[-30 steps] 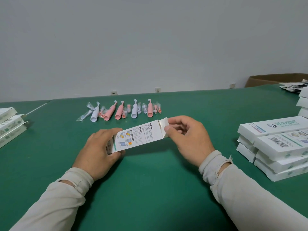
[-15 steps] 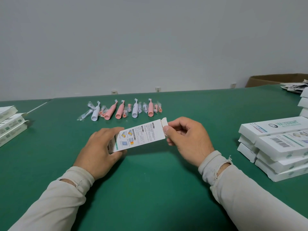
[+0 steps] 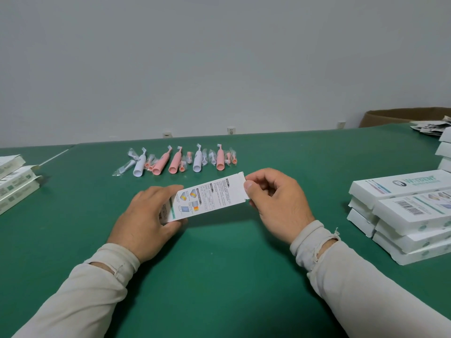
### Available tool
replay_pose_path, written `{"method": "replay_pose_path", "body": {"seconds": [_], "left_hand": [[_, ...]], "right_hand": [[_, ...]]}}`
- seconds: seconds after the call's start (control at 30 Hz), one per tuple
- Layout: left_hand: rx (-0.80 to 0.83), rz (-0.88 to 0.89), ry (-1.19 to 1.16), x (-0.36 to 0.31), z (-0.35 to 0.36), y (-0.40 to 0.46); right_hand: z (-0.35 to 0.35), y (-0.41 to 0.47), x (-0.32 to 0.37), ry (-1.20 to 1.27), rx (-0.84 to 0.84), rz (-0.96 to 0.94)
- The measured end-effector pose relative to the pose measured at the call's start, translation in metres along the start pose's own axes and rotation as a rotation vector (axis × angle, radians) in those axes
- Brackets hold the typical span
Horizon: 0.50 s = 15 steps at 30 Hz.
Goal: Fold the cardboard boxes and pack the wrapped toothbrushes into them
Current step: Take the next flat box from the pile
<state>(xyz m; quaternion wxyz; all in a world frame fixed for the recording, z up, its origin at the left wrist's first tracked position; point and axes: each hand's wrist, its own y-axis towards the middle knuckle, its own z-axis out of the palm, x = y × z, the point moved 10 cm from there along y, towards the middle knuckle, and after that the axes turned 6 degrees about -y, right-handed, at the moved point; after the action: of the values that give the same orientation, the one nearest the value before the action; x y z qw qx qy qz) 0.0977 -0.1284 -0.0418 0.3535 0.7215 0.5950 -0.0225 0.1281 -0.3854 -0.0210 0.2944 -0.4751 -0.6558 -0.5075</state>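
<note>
Head view: a white printed cardboard box (image 3: 207,200) is held just above the green table (image 3: 219,276), between both hands. The left hand (image 3: 146,220) grips its near-left end, fingers curled round it; the right hand (image 3: 275,203) pinches the far-right end flap between thumb and fingers. Beyond lie wrapped pink and white toothbrushes (image 3: 175,161) in a row; stacked white boxes (image 3: 405,215) stand at right, more boxes (image 3: 14,181) at left

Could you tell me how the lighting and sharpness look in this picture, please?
Head view: soft, even light, no glare; a faint shadow on the table under the box. Wide-angle bending at the edges; the box stack at right looks slightly soft.
</note>
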Motion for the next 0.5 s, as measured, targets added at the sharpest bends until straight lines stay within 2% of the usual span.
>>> {"method": "replay_pose_path", "body": {"seconds": [0.27, 0.4, 0.5], "left_hand": [[0.023, -0.028, -0.049, -0.003, 0.0, -0.004], [-0.024, 0.087, -0.088, -0.021, -0.005, -0.006], [-0.012, 0.118, -0.157, -0.025, -0.003, -0.007]], "right_hand": [[0.011, -0.003, 0.002, -0.096, -0.002, -0.071], [-0.01, 0.007, -0.017, -0.071, -0.1, 0.052], [-0.018, 0.009, -0.039, 0.17, -0.093, 0.207]]}}
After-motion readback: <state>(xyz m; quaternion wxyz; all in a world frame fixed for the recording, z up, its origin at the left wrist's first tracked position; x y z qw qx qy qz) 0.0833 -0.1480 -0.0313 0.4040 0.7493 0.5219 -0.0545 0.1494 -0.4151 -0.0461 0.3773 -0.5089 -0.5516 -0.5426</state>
